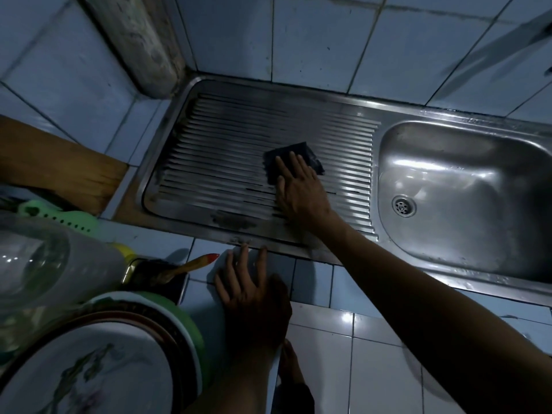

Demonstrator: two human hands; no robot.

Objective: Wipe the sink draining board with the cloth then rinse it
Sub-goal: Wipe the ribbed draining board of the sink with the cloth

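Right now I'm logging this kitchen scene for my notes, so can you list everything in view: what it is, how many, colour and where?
cloth: one, dark, flat on the draining board's ridges
draining board: one, steel, ridged, left part of the sink unit
sink basin: one, steel, right of the board, with a round drain
wall tiles: many, pale blue, behind the sink
counter tiles: many, pale, in front of the sink
wooden board: one, brown, far left
brush: one, wooden handle with red tip, left of the near hand
plate: one, white, patterned, bottom left
right hand: fingers straight, pressing on the cloth
left hand: flat on the counter edge
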